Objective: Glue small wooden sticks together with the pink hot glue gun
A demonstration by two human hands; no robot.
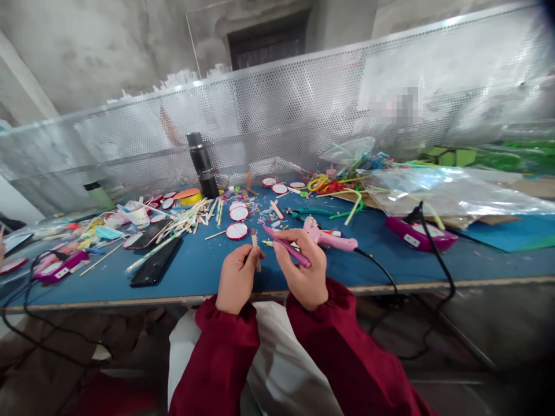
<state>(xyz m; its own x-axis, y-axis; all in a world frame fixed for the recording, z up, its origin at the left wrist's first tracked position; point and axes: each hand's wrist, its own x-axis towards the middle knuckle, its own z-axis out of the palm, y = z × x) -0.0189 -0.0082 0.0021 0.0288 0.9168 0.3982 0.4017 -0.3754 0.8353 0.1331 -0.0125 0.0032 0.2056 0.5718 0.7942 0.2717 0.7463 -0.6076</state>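
Left hand (236, 277) up over the near edge of the bench (208, 271), and its fingers (247, 254) were pinched together on one flat wooden stick (255, 248), a pale, narrow craft stick held nearly upright with its top end just clear of the fingertips. Right hand (303, 271) sat just beside it, fingers curled shut around a single purple pen-like stick (288, 248), which slanted up and left so its tip came close to the wooden stick. Whether tip and wood actually touched, I could not tell.

Just behind the right hand lay one pink glue gun (329, 238) on the blue bench top, its black cord (381, 271) trailing off the near edge. Left of the hands, one black phone-like slab (156, 263) lay flat. Beyond the hands, three white discs with red rims (237, 231) sat in a loose line, and a few more further back near one black flask (202, 164) that stood upright. A loose scatter of wooden sticks (186, 219), too many to count, spread between the flask and the slab. Two magenta boxes were down there as well, one at the right (416, 234) with a black cable plugged in, one at the far left (58, 268). A clear plastic bag (442, 193) lay at the back right.
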